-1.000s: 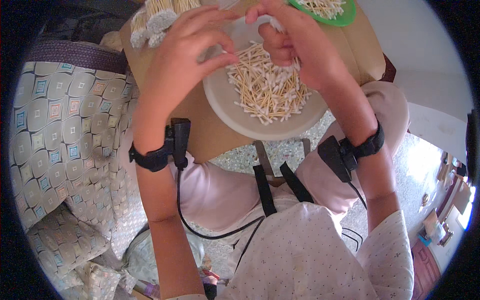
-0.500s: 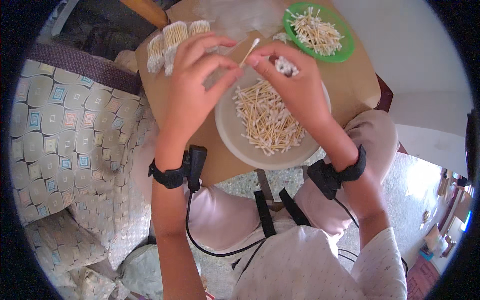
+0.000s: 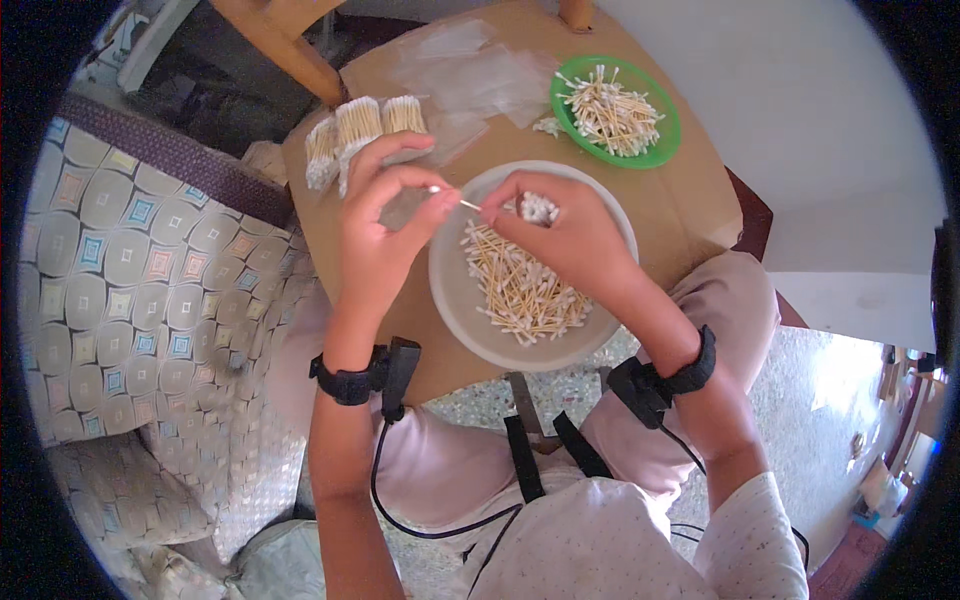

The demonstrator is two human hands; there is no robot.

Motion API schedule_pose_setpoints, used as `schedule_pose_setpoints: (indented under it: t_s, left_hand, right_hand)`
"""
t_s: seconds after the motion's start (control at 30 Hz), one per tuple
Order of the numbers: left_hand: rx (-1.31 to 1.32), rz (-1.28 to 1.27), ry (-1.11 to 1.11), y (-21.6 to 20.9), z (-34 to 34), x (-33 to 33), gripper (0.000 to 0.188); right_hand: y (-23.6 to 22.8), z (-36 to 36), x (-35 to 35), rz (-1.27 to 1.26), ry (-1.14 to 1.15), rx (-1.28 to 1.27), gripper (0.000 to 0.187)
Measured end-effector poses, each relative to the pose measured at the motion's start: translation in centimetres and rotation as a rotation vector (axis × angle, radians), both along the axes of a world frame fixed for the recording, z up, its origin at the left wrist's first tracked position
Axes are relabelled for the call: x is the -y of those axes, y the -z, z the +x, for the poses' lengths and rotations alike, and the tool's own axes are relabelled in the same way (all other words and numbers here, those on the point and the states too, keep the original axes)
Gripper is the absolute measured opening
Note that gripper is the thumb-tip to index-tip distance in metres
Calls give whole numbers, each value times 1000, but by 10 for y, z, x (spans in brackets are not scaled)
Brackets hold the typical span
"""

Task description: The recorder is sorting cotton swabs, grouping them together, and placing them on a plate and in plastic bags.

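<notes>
Between the fingertips of both hands stretches one cotton swab (image 3: 470, 205), above the far left rim of a whitish bowl (image 3: 446, 312). My left hand (image 3: 385, 225) pinches it near one white tip, with thumb and forefinger together. My right hand (image 3: 575, 235) has thumb and forefinger closed at its other end. White tips of a bundle of swabs (image 3: 540, 208) show inside the curled fingers of my right hand; the sticks are hidden. A loose heap of wooden-stick cotton swabs (image 3: 525, 290) lies in the bowl under my right hand.
A green dish (image 3: 672, 140) of loose swabs stands at the back right of the cardboard (image 3: 695, 200). Packed swab bundles (image 3: 360, 125) lie at the back left, beside flat clear plastic bags (image 3: 470, 80). Wooden furniture (image 3: 290, 60) borders the far left.
The single swab has gone from steeply tilted, tip up, to nearly level between both hands. My left fingers have closed on it. The whole view has shifted, so the bowl sits lower.
</notes>
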State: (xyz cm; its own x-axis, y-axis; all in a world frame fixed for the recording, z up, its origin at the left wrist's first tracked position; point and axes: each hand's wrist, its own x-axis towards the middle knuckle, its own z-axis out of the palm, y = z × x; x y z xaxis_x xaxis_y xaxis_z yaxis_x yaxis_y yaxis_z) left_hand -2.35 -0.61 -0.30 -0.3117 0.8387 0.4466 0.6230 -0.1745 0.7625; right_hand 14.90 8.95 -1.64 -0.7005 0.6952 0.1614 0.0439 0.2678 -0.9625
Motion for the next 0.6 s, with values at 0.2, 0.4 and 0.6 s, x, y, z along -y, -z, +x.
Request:
schedule_pose_setpoints:
  t_s: [0.2,0.4,0.6]
  left_hand:
    - [-52,26,7,-4,5,-8,8]
    - [-125,-56,31,-1,11,1,9]
    - [-132,-9,68,-1,7,-6,12]
  right_hand:
    - [0,-4,3,-48,-86,54,23]
    - [-15,6,10,-220,136,32,19]
    - [-19,7,12,-197,150,-11,15]
